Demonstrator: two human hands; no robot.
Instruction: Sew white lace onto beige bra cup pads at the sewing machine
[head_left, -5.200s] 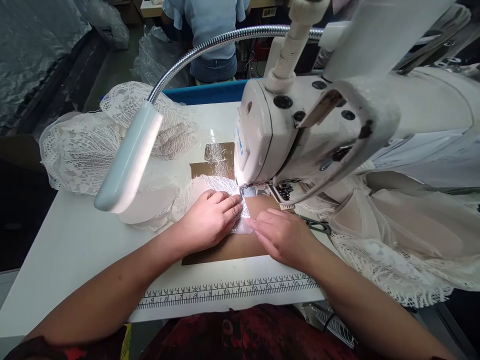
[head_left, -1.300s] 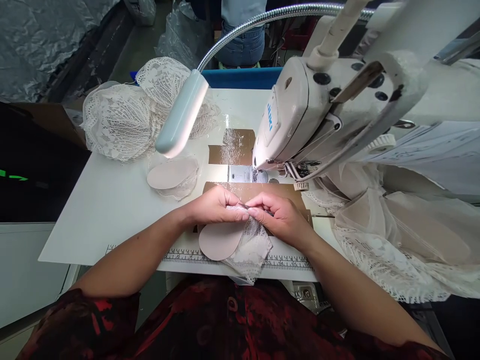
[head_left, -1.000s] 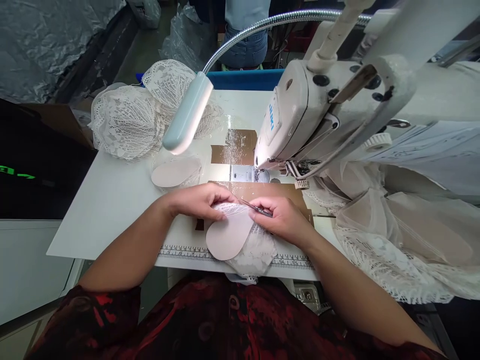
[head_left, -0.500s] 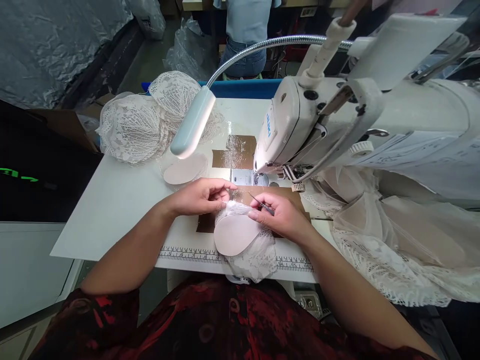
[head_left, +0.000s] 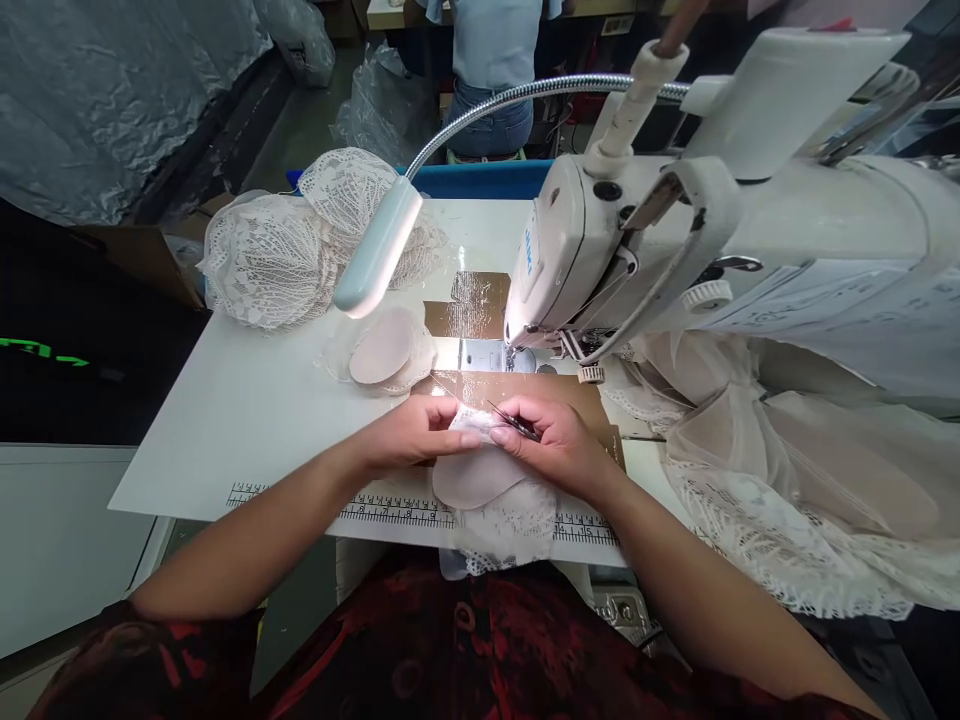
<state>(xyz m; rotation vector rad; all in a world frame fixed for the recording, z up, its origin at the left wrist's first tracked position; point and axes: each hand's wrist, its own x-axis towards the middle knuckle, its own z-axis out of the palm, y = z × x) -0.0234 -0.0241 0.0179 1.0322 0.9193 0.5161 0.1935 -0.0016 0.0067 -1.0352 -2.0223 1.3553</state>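
Observation:
In the head view, my left hand [head_left: 427, 430] pinches the upper edge of a white lace piece [head_left: 517, 520] with a smooth, pale moulded cup [head_left: 469, 480] on it. My right hand [head_left: 551, 440] is closed at the same edge, close beside the left. It holds slim, dark, pointed thread snips [head_left: 519, 428], whose tip points up and left over the lace. Part of the snips and the pinched edge are hidden by my fingers. The lace hangs over the table's front edge. Just beyond my left hand lies another lace cup piece [head_left: 382, 350].
A white sewing machine [head_left: 555, 250] stands at the right, with a lamp [head_left: 379, 245] on a bent neck. Lace pieces are piled at the back left [head_left: 262, 260] and more lie at the right [head_left: 810, 500]. A ruler strip [head_left: 397, 508] runs along the front. A person [head_left: 491, 70] sits beyond.
My hands have drawn closer together, and the held lace sits slightly lower. The left thumb now lies across the edge. The cup piece on the table has shifted right, towards the machine.

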